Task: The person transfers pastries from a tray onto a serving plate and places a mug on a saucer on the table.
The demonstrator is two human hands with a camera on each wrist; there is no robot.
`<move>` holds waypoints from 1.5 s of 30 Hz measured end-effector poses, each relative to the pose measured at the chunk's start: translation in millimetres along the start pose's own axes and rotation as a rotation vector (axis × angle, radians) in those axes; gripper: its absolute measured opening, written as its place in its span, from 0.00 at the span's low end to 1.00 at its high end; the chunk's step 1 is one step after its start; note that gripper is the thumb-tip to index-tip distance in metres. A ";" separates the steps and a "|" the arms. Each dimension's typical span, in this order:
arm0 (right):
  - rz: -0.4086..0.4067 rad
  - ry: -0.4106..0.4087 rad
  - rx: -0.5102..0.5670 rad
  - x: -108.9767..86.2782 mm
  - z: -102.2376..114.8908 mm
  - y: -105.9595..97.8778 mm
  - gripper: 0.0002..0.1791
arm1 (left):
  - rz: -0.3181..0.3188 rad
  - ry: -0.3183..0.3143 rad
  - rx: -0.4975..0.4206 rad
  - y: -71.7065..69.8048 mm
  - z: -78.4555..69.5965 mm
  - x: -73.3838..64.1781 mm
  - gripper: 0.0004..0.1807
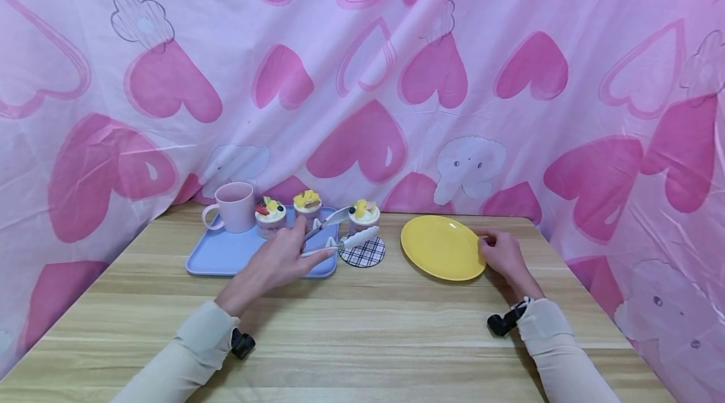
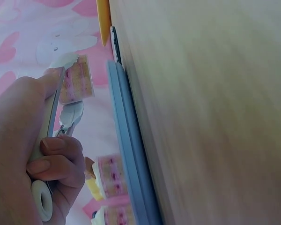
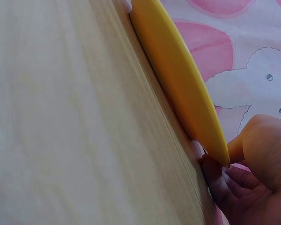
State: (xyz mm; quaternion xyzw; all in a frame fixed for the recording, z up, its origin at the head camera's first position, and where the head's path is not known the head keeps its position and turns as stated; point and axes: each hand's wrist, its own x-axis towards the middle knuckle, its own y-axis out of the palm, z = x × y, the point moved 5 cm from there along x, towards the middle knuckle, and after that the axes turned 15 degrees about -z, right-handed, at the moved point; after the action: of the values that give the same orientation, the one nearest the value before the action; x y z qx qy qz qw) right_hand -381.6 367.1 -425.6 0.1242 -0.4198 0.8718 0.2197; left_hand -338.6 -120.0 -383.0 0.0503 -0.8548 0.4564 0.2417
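Over the wooden table (image 1: 351,340), your left hand (image 1: 275,256) grips the tongs (image 1: 360,238) with the cake cup (image 2: 77,82) between their ends, just past your fingers, your right hand (image 1: 506,256) pinches the yellow plate (image 1: 442,247), and this looks like carrying, so next needs gentle lowering.

The plate (image 1: 443,248) looks glossy, the tray (image 1: 218,257) smooth plastic, the tabletop (image 1: 362,340) wood-grained.

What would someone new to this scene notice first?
The pink-and-white heart-patterned cloth behind the wood-grain table likely draws the eye first. Next comes the round yellow plate at right, its rim pinched by the right hand. Left of it, the left hand holds metal tongs, their pale tips either side of a clear, fruit-topped cake cup near the blue rectangular tray.
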 end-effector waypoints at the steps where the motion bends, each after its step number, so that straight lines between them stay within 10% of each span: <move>1: -0.001 0.002 0.000 -0.2 0.4 -0.1 0.21 | 0.003 -0.002 -0.001 1.1 -0.9 0.2 0.43; 45: -0.012 0.022 -0.009 0.2 -0.8 1.0 0.21 | 0.041 -0.049 -0.076 57.7 -49.8 24.8 0.46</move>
State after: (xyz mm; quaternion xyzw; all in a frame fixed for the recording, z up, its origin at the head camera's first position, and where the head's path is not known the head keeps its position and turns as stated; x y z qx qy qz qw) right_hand -382.3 367.3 -426.7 0.1158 -0.4206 0.8699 0.2300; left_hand -359.8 -43.2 -392.0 0.0347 -0.8780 0.4273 0.2130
